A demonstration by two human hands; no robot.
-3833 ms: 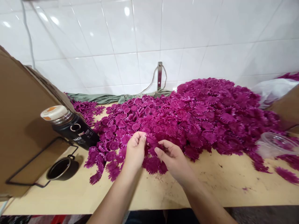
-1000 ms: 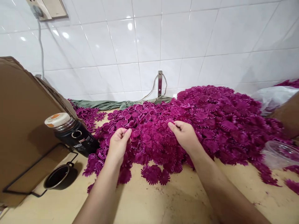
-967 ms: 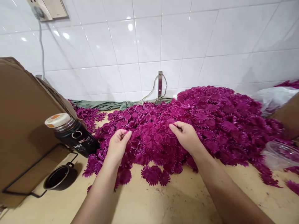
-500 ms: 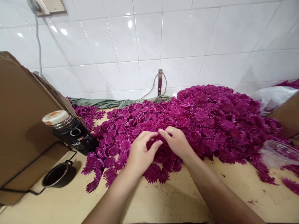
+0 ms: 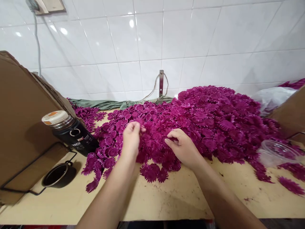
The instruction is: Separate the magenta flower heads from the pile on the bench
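Note:
A large heap of magenta artificial flower heads (image 5: 205, 121) with narrow petals spreads over the table. Over the left part of the heap, my left hand (image 5: 132, 136) pinches one flower head (image 5: 139, 121) between thumb and fingers, its petals showing beyond the fingertips. My right hand (image 5: 182, 146) is lower and to the right, at the front of the heap. Its thumb and forefinger are bent, with a small gap between their tips, and no flower shows plainly in them. Several loose flower heads (image 5: 153, 172) lie at the heap's front edge between my forearms.
At left stand a black vacuum bottle (image 5: 76, 136) with a white lid, a small black cup (image 5: 59, 175) in a wire holder, and cardboard (image 5: 26, 127). A clear plastic tub (image 5: 271, 156) sits at right. Green cloth (image 5: 100, 104) lies along the tiled wall (image 5: 147, 41).
My hands have moved apart. The left has gone left and up with a flower head in its fingers; the right stays near the same spot. The view has shifted slightly.

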